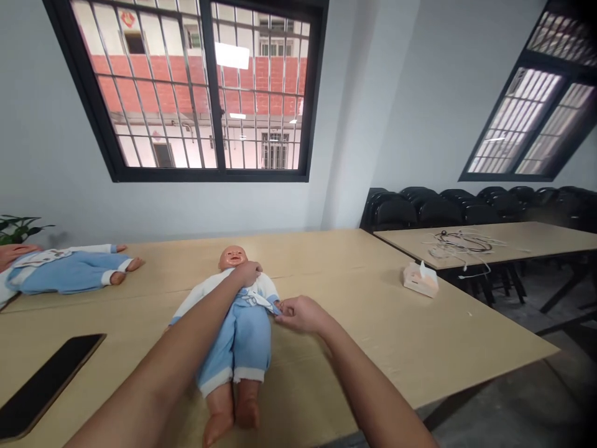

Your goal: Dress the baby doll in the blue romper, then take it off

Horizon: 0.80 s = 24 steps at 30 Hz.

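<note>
A baby doll (pixel 252 339) lies on its back on the wooden table, head toward the window, in a white top with blue cuffs and light blue trousers. My left hand (pixel 249 274) is closed at the upper chest of its white top, just below the chin; the fingertips are partly hidden. Beside the doll's waist, my right hand (pixel 301 313) pinches the blue cuff of the sleeve at the doll's small hand. My left forearm crosses over one side of the doll and covers part of that sleeve.
A second doll (pixel 69 270) in similar clothes lies at the far left, near a plant (pixel 18 229). A black phone (pixel 49 379) rests at the near left. Toward the right stand a tissue box (pixel 420 280), tangled cables (pixel 459 242) on another table, and stacked black chairs (pixel 396 210).
</note>
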### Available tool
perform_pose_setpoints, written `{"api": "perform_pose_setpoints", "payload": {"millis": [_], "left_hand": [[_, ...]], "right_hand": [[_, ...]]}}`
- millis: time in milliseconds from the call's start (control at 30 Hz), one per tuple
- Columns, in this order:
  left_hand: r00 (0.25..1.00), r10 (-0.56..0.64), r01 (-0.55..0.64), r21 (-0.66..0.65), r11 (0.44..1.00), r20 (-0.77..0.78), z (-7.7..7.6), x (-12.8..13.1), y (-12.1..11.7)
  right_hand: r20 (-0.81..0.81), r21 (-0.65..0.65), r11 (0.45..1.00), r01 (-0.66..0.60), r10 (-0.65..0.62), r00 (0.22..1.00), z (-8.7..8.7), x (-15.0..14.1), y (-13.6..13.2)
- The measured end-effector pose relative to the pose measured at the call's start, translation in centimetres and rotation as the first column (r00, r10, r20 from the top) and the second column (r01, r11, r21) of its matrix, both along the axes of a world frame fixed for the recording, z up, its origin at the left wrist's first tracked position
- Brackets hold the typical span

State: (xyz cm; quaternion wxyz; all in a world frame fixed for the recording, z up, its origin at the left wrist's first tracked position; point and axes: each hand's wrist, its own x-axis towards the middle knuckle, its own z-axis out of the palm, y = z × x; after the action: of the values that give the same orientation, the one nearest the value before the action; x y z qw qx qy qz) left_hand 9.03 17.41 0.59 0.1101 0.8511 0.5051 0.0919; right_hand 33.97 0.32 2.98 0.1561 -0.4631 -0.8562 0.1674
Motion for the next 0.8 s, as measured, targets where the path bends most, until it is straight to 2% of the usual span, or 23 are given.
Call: {"api": "perform_pose_setpoints", "payload": {"millis": [133,200,267,333,400,500,567,667,800], "left_hand": [[0.996,-0.073,0.073,0.008,0.997,0.045,1.7,-2.3,-1.0],[0.994,-0.102,0.102,-0.001,0.995,0.048,2.3,-3.9,-1.6],[0.992,-0.115,0.116,-0.018,0.993,0.044,2.5,-5.4,-2.3],[0.992,-0.123,0.125,-0.039,0.991,0.042,2.4,-6.5,-2.8],[0.990,-0.131,0.133,-0.057,0.989,0.045,2.0,-7.1,-3.1],[0.988,-0.140,0.144,-0.073,0.987,0.064,1.5,-7.3,-3.4],[0.986,-0.146,0.153,-0.079,0.985,0.081,1.3,-7.3,-3.5],[0.984,-0.141,0.150,-0.088,0.985,0.106,1.0,-7.3,-3.5],[0.986,-0.099,0.111,-0.086,0.990,0.132,0.6,-7.3,-3.4]], "right_hand": [[0.104,0.242,0.970,-0.024,-0.001,0.995,1.2,-1.7,-2.3],[0.136,0.279,0.947,-0.159,0.125,0.983,1.1,-3.0,-4.2],[0.171,0.255,0.907,-0.336,0.299,0.939,0.5,-4.3,-6.2],[0.214,0.225,0.874,-0.430,0.386,0.897,-0.2,-5.5,-7.8],[0.264,0.215,0.885,-0.413,0.354,0.897,-0.6,-6.4,-8.9],[0.250,0.167,0.939,-0.301,0.255,0.934,-0.1,-6.8,-10.1],[0.152,0.092,0.967,-0.237,0.221,0.963,0.5,-6.5,-11.4],[-0.014,-0.003,0.976,-0.218,0.218,0.976,1.0,-5.5,-14.4],[-0.152,0.014,0.976,-0.218,0.217,0.964,0.0,-3.9,-18.7]]}}
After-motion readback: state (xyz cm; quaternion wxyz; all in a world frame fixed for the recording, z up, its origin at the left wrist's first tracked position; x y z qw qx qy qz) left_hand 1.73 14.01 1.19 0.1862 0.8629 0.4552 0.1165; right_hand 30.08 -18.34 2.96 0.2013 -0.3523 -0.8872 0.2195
